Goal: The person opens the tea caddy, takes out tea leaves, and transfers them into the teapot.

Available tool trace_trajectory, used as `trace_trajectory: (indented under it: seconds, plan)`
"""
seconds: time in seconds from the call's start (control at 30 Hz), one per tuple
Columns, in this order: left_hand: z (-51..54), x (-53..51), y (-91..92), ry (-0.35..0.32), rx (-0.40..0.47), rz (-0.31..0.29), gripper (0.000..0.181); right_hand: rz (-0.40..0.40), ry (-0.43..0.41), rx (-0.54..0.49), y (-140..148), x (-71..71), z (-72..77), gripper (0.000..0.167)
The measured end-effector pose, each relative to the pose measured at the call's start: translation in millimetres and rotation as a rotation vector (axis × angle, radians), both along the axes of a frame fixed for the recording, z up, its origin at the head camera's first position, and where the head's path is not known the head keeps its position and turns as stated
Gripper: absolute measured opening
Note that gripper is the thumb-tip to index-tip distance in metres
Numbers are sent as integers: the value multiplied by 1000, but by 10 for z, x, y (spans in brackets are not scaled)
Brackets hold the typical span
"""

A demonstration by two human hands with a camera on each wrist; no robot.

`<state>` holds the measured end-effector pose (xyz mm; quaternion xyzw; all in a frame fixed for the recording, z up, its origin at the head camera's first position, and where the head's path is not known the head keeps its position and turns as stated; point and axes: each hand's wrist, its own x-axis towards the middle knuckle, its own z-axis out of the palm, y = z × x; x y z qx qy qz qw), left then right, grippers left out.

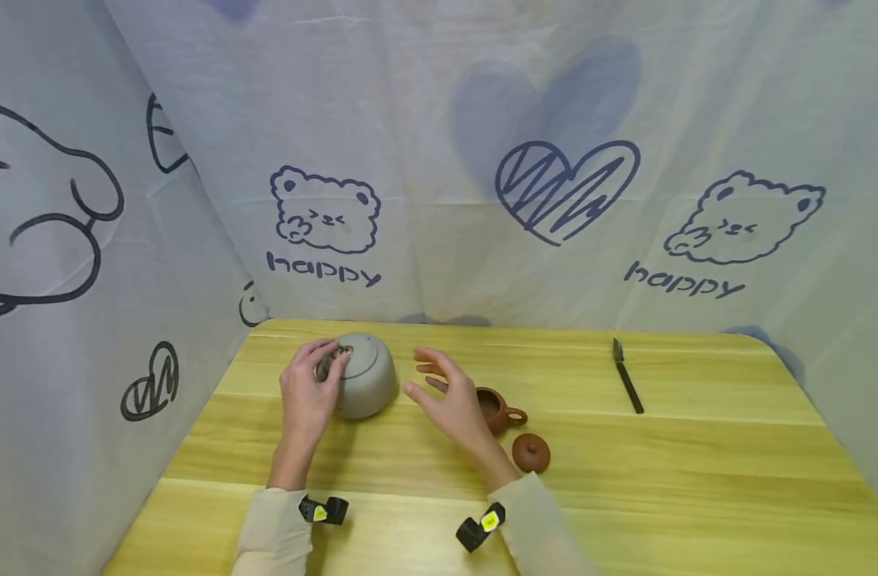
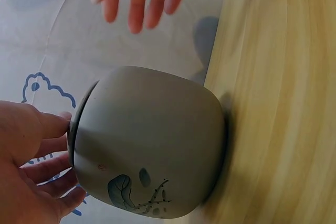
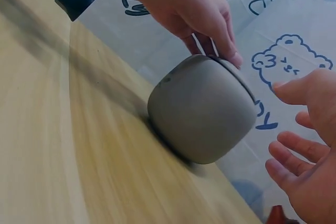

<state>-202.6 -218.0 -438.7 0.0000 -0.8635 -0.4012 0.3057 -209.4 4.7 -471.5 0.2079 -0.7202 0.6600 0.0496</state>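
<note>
A rounded grey jar [image 1: 370,392] stands at the table's left, with dark leaf and branch decoration on its side [image 2: 152,135]. Its lid [image 1: 363,356] lies on top. My left hand [image 1: 309,396] pinches the lid between thumb and fingers; the grip point itself is partly covered by the fingers. In the right wrist view, that hand [image 3: 186,6] reaches over the top of the jar [image 3: 202,111]. To the jar's right, my right hand [image 1: 453,400] hovers with spread, slightly bent fingers, holding nothing and apart from the jar.
Partly behind my right forearm sits a small open reddish-brown teapot [image 1: 491,408], its handle to the right. A round brown lid [image 1: 531,454] with a knob lies just in front. Farther right is a thin black tool [image 1: 628,384]. Printed cloth hangs behind and left.
</note>
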Motion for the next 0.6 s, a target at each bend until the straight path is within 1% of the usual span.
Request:
trace_trajectory:
  seconds: [0.1,0.3,0.5,0.6]
  plan:
    - [-4,-7,5,2,6,-2,26,0,-18,6,-82,-15,-42,56]
    - [14,-9,12,-1,21,5,21,8,-43,67,-242,-50,-86,64]
    - [24,-20,18,13,6,2,18,15,-78,98,-359,-87,-95,72]
    - [23,-24,23,35,-10,-2,16,21,-92,107,-388,-98,-114,75]
